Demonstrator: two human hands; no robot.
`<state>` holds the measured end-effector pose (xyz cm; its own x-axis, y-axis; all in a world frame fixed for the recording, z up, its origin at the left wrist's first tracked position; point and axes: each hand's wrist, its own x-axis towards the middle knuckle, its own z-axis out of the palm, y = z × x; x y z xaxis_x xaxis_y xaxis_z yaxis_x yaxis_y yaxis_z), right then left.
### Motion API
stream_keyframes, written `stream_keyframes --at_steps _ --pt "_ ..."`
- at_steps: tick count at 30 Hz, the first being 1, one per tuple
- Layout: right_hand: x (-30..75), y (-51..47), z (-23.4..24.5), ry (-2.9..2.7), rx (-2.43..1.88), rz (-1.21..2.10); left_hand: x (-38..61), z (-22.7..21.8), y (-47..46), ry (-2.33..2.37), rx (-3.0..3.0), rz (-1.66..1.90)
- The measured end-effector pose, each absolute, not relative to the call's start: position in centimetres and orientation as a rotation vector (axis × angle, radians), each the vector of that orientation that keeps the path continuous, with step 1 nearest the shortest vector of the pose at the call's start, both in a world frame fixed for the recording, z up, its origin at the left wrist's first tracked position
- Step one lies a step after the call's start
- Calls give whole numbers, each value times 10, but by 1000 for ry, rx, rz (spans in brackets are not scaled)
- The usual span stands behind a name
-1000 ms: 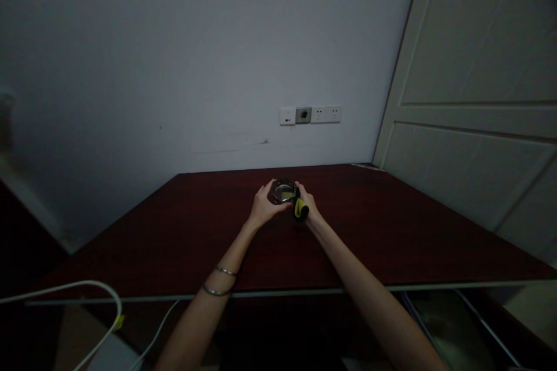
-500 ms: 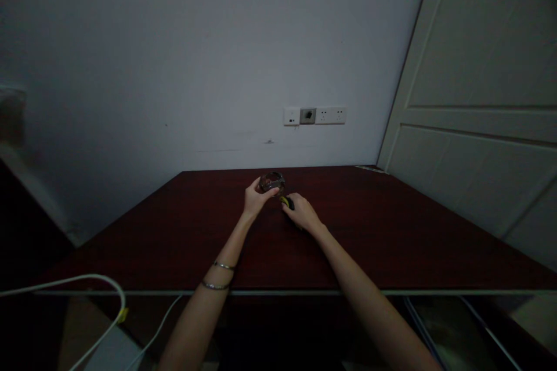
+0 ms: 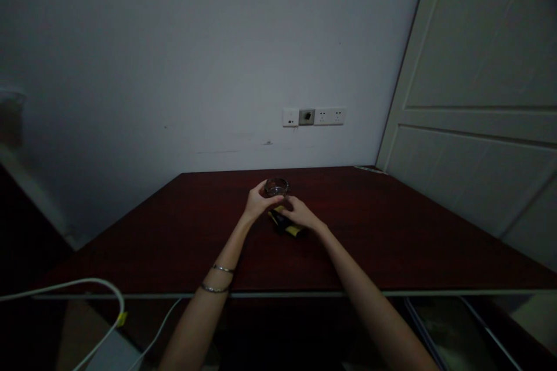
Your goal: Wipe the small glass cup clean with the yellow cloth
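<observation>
My left hand [image 3: 256, 204] is curled round the side of a small clear glass dish [image 3: 276, 187] that stands on the dark red table [image 3: 374, 232] near its far edge. My right hand [image 3: 300, 214] is closed on a black and yellow object [image 3: 287, 227], a sponge or cloth by its look, which lies on the table just in front of the dish. The two hands almost touch. Two thin bangles [image 3: 220, 278] sit on my left forearm. The room is dim, so fine detail is hard to read.
A white wall with a row of sockets [image 3: 314, 116] stands behind the table. A pale panelled door [image 3: 474, 98] closes off the right side. White cables [image 3: 78, 301] loop below the table's front left edge.
The black and yellow object has come out of the dish and down onto the table with my right hand. The dish has been set upright by my left hand.
</observation>
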<state>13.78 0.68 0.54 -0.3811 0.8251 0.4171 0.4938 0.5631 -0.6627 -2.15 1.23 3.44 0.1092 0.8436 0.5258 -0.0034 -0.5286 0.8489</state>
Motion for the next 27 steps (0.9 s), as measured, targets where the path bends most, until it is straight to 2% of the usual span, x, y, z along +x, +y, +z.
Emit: stream_keyframes --at_steps 5,8,19,27 --pt "164 10 25 -1602 -766 1136 -21 36 8 816 1723 1457" --pt "170 5 34 -1623 -640 1276 -21 37 8 805 1741 1410" --pt "184 14 33 -1758 -760 1120 -13 30 17 764 1863 1203" --pt "234 24 29 -1787 -919 1049 30 18 43 747 2004 1041"
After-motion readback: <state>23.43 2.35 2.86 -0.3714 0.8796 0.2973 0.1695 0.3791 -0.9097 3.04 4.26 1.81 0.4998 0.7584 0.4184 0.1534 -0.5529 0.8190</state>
